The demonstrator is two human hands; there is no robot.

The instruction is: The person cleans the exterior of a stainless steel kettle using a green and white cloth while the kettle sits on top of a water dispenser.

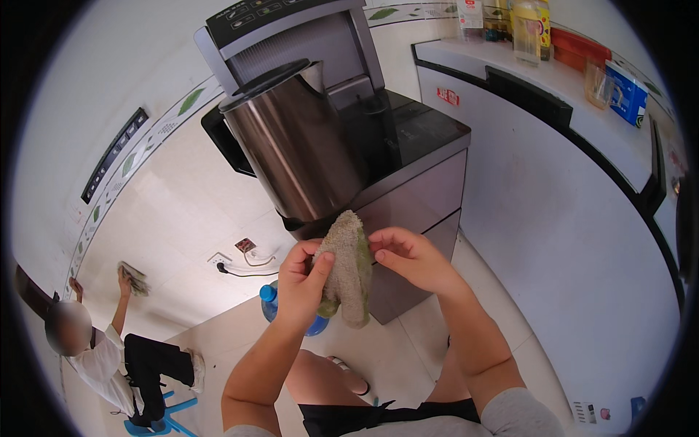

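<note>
My left hand [306,278] grips a beige and green cloth [347,273] between thumb and fingers. At the cloth's right edge is my right hand [412,257], its thumb and fingers apart; whether the fingertips touch the cloth is hard to tell. Just beyond both hands stands a metal electric kettle [295,142] with a black lid and handle, on the black top of a water dispenser [415,125]. The kettle hides part of the dispenser.
Left, a person [104,360] on a blue stool [164,418] holds a cloth [134,278] against the tiled wall. A blue water bottle [270,306] stands on the floor behind my left arm. A black plug and cord [224,267] run from a wall socket. Right is a large white freezer [535,180] bearing jars and boxes.
</note>
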